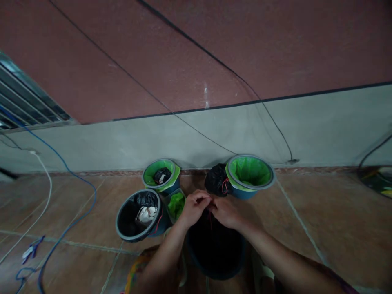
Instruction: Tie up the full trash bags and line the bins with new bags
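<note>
Over the dark bin (225, 275), its inside lost in shadow, your left hand (194, 207) and right hand (227, 211) meet, fingertips together, at a red string (210, 221) (which pinches it, I can't tell). Ahead: a black-lined bin (162, 227), then two round green-lined bins (245, 193), a black bag (215, 179) beside one.

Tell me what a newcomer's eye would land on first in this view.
Probably the bright green liner in the bin by the wall, right of a knotted black bag, with another green-lined bin farther left. Next, the left hand and right hand, fingertips together over a dark bin at lower centre; what they pinch is unclear. A blue cable also curves across the floor at left.
</note>
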Demonstrator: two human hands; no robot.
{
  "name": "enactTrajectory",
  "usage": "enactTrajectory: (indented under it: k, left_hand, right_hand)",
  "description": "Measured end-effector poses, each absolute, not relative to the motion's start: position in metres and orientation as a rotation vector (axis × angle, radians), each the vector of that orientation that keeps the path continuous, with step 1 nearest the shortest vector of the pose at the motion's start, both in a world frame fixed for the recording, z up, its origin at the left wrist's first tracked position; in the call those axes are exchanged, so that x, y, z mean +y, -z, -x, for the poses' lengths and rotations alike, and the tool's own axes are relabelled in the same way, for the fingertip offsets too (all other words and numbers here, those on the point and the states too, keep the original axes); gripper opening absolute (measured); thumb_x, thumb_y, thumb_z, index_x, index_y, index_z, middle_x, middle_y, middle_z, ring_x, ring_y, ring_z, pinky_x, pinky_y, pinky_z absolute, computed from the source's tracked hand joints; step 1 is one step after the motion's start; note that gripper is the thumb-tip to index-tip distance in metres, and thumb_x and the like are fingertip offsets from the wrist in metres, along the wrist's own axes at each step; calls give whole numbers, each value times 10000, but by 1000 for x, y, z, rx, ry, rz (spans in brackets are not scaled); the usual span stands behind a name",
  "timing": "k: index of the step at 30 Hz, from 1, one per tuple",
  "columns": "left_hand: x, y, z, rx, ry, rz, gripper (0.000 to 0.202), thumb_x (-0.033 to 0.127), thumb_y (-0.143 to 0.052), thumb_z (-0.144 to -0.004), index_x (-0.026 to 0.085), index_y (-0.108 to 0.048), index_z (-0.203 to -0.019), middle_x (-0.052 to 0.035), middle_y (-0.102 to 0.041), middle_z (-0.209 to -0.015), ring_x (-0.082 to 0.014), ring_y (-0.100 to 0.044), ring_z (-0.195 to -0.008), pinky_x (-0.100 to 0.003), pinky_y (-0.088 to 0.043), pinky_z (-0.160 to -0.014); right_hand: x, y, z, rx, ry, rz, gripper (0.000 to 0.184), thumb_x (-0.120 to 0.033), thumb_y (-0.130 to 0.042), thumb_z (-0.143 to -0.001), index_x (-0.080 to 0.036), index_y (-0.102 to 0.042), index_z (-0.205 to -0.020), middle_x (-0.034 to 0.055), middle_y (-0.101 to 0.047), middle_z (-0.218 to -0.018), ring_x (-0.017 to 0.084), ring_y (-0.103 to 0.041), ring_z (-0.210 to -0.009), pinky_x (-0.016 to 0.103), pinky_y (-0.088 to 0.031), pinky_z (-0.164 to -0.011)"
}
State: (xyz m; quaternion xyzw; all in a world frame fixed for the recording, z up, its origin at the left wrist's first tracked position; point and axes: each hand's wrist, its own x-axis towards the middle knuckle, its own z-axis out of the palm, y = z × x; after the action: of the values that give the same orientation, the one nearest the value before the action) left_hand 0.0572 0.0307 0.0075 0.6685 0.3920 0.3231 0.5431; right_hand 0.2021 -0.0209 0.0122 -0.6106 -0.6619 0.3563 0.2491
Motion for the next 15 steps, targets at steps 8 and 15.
enactTrajectory:
  k: [8,15]
  left_hand:
    - [13,22,-53,780,-480,-1468,280,262,-587,-816,186,-645,-1079,-58,-704,-1102,-197,-629,-1023,-329,-451,-965]
    - [-13,64,-57,1041,-386,-1599,286,307,-435,-891,175,-663,-779,-38,-685,-773,-163,-603,-747,-284,-451,-740]
  right_hand:
    - [-15,-13,-211,-1567,-1122,1580,385,-384,-360,-930,-210,-506,-619,-25,-499,-517,103,-465,-453,245,-327,-499]
    - [-6,-14,-215,-1503,-1075,1627,295,-359,-432,-889,-197,-617,-726,-8,-602,-610,118,-543,-535,247,-392,-550]
